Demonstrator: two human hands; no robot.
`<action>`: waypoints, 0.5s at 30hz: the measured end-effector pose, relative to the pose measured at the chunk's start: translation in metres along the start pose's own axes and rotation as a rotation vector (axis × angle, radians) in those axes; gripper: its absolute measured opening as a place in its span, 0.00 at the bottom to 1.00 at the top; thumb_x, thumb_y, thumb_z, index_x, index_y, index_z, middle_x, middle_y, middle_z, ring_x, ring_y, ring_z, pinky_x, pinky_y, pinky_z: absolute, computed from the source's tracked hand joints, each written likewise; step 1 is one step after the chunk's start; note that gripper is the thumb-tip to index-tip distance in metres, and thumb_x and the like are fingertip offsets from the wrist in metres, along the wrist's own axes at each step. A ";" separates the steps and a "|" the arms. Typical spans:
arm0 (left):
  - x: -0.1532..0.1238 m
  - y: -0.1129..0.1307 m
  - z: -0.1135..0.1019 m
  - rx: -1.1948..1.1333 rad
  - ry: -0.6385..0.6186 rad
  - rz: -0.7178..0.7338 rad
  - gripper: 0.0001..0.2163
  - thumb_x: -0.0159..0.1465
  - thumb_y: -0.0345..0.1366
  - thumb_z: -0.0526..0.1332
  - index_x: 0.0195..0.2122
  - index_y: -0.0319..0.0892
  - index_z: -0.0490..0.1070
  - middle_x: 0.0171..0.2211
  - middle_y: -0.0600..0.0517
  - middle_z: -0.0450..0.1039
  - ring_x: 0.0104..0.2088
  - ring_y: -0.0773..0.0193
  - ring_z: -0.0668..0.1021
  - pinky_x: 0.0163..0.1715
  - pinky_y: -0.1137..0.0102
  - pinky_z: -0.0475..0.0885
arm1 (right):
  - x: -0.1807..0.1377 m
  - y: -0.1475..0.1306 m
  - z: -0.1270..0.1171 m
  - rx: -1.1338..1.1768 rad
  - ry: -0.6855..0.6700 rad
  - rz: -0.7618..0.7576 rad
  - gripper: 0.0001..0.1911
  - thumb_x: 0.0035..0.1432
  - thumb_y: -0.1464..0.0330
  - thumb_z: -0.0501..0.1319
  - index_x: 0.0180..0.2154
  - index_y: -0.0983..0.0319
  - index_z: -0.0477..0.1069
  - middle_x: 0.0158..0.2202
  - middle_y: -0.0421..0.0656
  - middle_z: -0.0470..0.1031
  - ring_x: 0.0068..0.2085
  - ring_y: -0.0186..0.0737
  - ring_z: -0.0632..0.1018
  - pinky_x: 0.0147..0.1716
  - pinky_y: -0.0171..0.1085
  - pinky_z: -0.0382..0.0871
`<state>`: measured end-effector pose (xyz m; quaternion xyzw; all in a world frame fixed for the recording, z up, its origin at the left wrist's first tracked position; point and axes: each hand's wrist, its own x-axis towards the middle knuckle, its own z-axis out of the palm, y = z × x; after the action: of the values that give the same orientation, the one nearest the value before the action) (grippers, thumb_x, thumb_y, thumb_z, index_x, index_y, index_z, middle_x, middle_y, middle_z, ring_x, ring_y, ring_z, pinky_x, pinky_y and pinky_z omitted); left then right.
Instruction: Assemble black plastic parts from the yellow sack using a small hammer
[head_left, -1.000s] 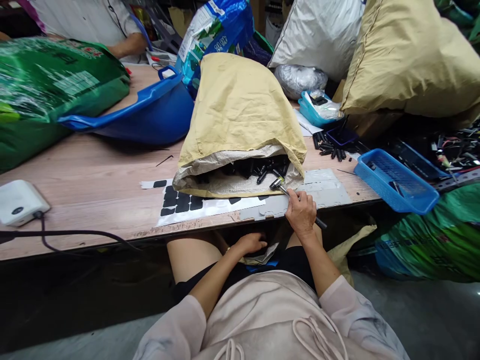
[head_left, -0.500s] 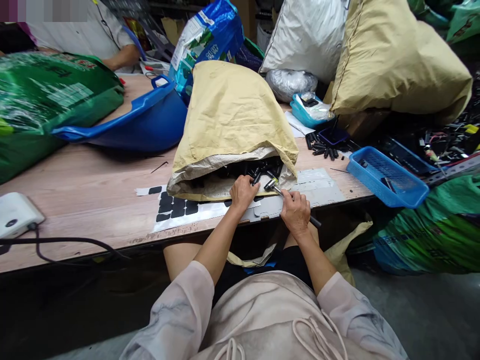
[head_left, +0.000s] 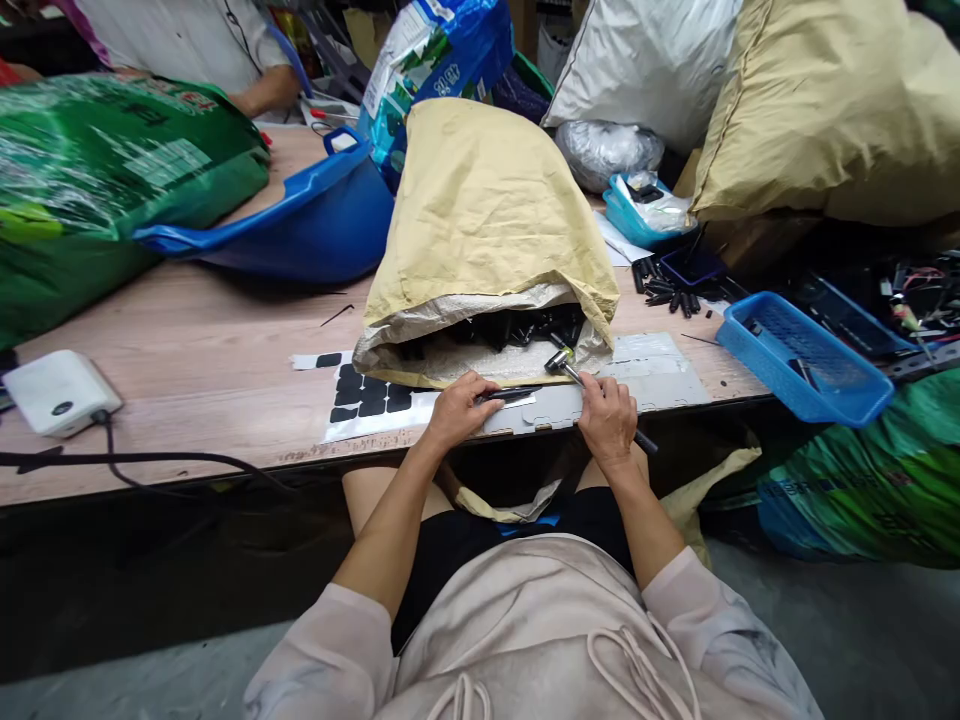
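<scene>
The left hand (head_left: 463, 408) had its thumb and fingers pinched together on a dark stick (head_left: 511, 393), just outside the mouth of the sack (head_left: 495, 200). The right hand (head_left: 606, 415) had its fingers curled around a hammer (head_left: 559, 362), with the metal head by the same mouth. The work looked only part done. One stick was out and in hand, but lots of black bits (head_left: 525, 325) sat inside the sack, so plenty seemed left. A black pile (head_left: 671, 295) lay on the table (head_left: 187, 350), but I could not tell if it was finished.
</scene>
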<state>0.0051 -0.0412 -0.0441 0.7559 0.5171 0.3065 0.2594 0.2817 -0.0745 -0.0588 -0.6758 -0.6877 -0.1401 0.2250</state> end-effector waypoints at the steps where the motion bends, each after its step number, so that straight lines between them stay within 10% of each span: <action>1: -0.001 0.000 0.002 0.010 0.015 0.000 0.09 0.63 0.39 0.68 0.44 0.45 0.81 0.38 0.51 0.77 0.39 0.59 0.78 0.42 0.67 0.72 | 0.001 0.001 0.000 0.019 -0.003 0.000 0.19 0.70 0.70 0.55 0.57 0.55 0.76 0.44 0.47 0.77 0.42 0.46 0.68 0.39 0.42 0.57; 15: 0.008 0.025 0.008 0.039 -0.012 -0.291 0.08 0.59 0.38 0.72 0.40 0.50 0.81 0.40 0.55 0.78 0.41 0.61 0.79 0.40 0.69 0.69 | -0.010 -0.043 -0.038 0.614 -0.228 -0.107 0.22 0.75 0.65 0.50 0.63 0.55 0.72 0.45 0.46 0.80 0.46 0.42 0.79 0.50 0.39 0.73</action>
<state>0.0288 -0.0422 -0.0307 0.6798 0.6255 0.2509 0.2892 0.2430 -0.1037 -0.0262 -0.5507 -0.7532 0.1386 0.3320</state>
